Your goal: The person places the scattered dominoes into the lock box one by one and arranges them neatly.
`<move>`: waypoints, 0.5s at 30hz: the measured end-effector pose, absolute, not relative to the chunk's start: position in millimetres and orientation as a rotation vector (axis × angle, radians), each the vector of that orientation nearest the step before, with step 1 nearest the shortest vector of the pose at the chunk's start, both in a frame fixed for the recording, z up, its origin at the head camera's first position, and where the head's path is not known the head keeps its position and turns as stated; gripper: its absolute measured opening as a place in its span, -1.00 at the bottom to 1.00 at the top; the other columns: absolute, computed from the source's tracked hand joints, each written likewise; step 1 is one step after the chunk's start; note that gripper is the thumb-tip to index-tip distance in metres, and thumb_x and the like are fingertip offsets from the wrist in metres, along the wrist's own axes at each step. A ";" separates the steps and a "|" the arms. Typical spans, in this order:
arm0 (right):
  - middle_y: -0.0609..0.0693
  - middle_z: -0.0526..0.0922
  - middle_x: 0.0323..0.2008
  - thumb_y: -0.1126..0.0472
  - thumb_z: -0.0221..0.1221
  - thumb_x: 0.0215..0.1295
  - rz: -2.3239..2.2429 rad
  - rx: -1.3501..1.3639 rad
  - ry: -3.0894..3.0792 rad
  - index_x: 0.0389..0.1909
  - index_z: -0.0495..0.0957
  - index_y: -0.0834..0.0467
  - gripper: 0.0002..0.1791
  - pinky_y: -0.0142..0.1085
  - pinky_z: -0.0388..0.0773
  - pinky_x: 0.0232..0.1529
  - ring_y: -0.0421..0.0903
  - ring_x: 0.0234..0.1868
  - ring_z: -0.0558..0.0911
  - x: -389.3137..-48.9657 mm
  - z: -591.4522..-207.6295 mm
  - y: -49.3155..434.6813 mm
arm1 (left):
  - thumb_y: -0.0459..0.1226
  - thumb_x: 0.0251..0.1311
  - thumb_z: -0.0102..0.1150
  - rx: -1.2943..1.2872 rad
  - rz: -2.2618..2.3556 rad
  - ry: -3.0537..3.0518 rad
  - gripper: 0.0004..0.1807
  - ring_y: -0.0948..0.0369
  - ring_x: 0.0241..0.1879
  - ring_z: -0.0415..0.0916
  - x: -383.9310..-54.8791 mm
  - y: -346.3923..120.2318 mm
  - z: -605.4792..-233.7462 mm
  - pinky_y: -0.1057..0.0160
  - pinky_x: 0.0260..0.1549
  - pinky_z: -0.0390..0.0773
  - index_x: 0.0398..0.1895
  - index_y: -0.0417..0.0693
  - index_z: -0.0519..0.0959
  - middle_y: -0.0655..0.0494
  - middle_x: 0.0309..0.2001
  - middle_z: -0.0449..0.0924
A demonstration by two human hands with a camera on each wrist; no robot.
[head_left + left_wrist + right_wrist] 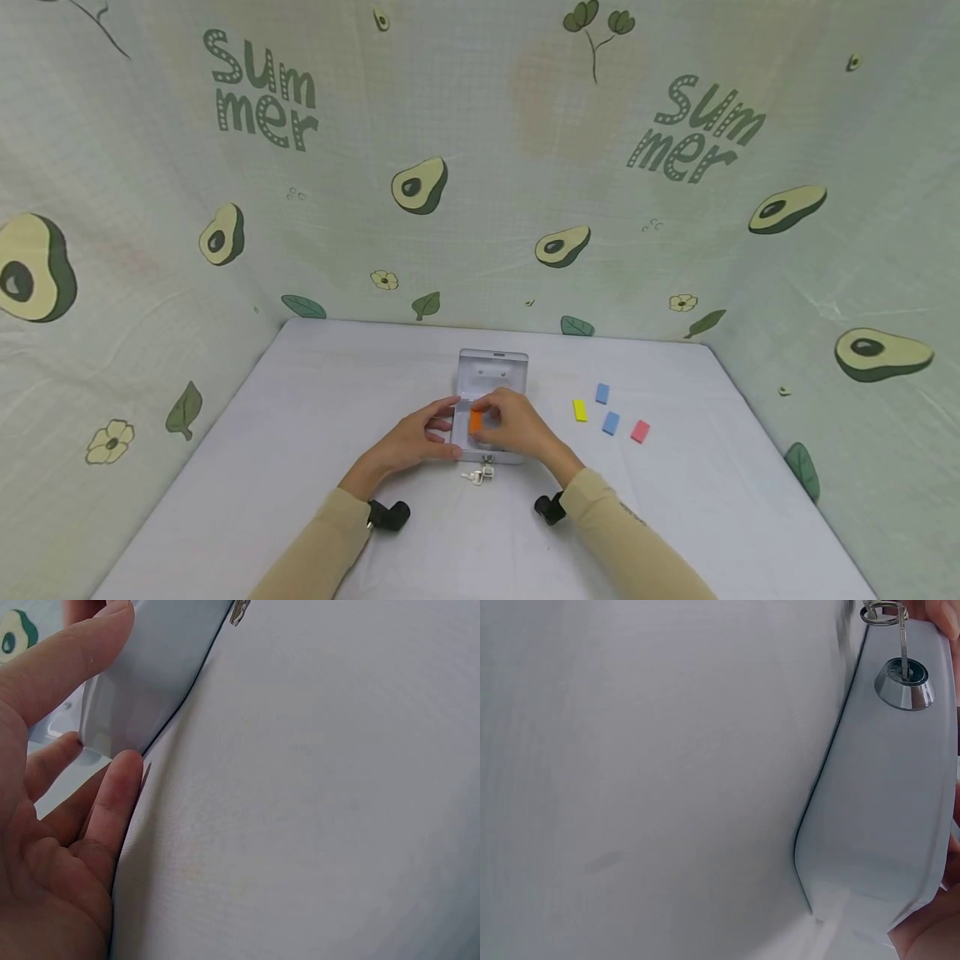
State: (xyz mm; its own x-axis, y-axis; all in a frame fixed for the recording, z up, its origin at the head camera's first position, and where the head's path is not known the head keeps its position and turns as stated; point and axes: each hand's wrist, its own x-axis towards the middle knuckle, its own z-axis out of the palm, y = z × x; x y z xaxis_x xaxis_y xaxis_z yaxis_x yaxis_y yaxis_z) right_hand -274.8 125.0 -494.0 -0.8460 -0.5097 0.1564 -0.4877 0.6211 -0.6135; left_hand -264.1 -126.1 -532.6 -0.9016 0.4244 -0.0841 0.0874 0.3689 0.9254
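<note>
A light-grey metal cash box stands on the white table with its lid raised at the back. My left hand holds its left side, thumb at the front corner and fingers along the side towards the back. In the left wrist view, that thumb lies on the box's rim. My right hand reaches over the open box and pinches an orange block between thumb and fingers. A key on a ring sits in the front lock. My right fingers mostly hide the box's inside.
To the right of the box lie a yellow block, two blue blocks, one nearer and one farther, and a red block. Keys hang at the box's front. A patterned cloth surrounds the table.
</note>
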 end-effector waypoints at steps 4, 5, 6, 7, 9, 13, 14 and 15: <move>-0.04 0.70 -0.06 0.19 0.54 0.20 -1.041 -0.866 2.804 0.09 0.74 0.15 -0.56 -0.23 0.61 -0.01 -0.06 -0.09 0.60 -275.8 -496.7 123.0 | -0.11 0.12 0.65 0.441 1.540 2.325 0.01 0.06 0.12 0.60 -263.2 -125.0 -530.9 -0.02 0.20 0.62 0.64 0.20 0.31 -0.07 0.30 0.56; -0.03 0.70 -0.07 0.19 0.54 0.20 -1.042 -0.866 2.804 0.09 0.74 0.15 -0.57 -0.23 0.61 -0.02 -0.06 -0.10 0.60 -276.0 -497.3 122.5 | -0.12 0.12 0.65 0.439 1.540 2.325 0.01 0.06 0.12 0.60 -263.0 -124.8 -530.5 -0.02 0.20 0.62 0.64 0.20 0.31 -0.07 0.30 0.56; -0.03 0.70 -0.07 0.19 0.54 0.19 -1.041 -0.866 2.806 0.09 0.74 0.15 -0.57 -0.23 0.60 -0.03 -0.08 -0.11 0.59 -276.1 -497.9 122.0 | -0.12 0.12 0.65 0.437 1.539 2.326 0.01 0.06 0.12 0.60 -262.7 -124.6 -530.0 -0.02 0.20 0.62 0.64 0.20 0.31 -0.07 0.30 0.56; -0.02 0.70 -0.07 0.20 0.54 0.19 -1.044 -0.867 2.805 0.08 0.74 0.15 -0.57 -0.23 0.60 -0.04 -0.08 -0.11 0.59 -276.1 -498.3 121.4 | -0.12 0.12 0.65 0.435 1.537 2.327 0.01 0.07 0.12 0.60 -262.4 -124.5 -529.6 -0.02 0.20 0.62 0.64 0.20 0.31 -0.07 0.29 0.57; -0.01 0.70 -0.08 0.20 0.54 0.20 -1.045 -0.862 2.803 0.09 0.74 0.15 -0.57 -0.25 0.59 -0.05 -0.10 -0.12 0.58 -276.2 -498.8 120.1 | -0.12 0.12 0.64 0.434 1.536 2.329 0.01 0.07 0.12 0.60 -262.0 -124.2 -528.9 -0.01 0.20 0.62 0.64 0.20 0.31 -0.07 0.29 0.57; -0.01 0.70 -0.09 0.20 0.54 0.20 -1.043 -0.867 2.801 0.09 0.73 0.16 -0.57 -0.28 0.57 -0.09 -0.13 -0.15 0.55 -276.3 -499.7 117.1 | -0.13 0.12 0.64 0.436 1.541 2.328 0.01 0.08 0.11 0.60 -261.1 -124.3 -527.8 0.00 0.19 0.63 0.64 0.18 0.31 -0.07 0.27 0.58; -0.01 0.70 -0.10 0.19 0.54 0.20 -1.039 -0.863 2.803 0.09 0.74 0.15 -0.57 -0.30 0.56 -0.10 -0.14 -0.16 0.54 -276.5 -500.2 116.4 | -0.13 0.12 0.64 0.437 1.542 2.328 0.01 0.08 0.11 0.60 -260.9 -124.3 -527.7 0.00 0.19 0.63 0.64 0.18 0.31 -0.07 0.27 0.58; -0.01 0.70 -0.10 0.19 0.54 0.19 -1.035 -0.861 2.808 0.09 0.74 0.15 -0.57 -0.31 0.56 -0.11 -0.14 -0.17 0.54 -276.6 -500.8 115.7 | -0.14 0.12 0.64 0.439 1.543 2.328 0.01 0.08 0.11 0.60 -260.9 -124.6 -527.7 0.00 0.19 0.63 0.64 0.17 0.31 -0.07 0.27 0.58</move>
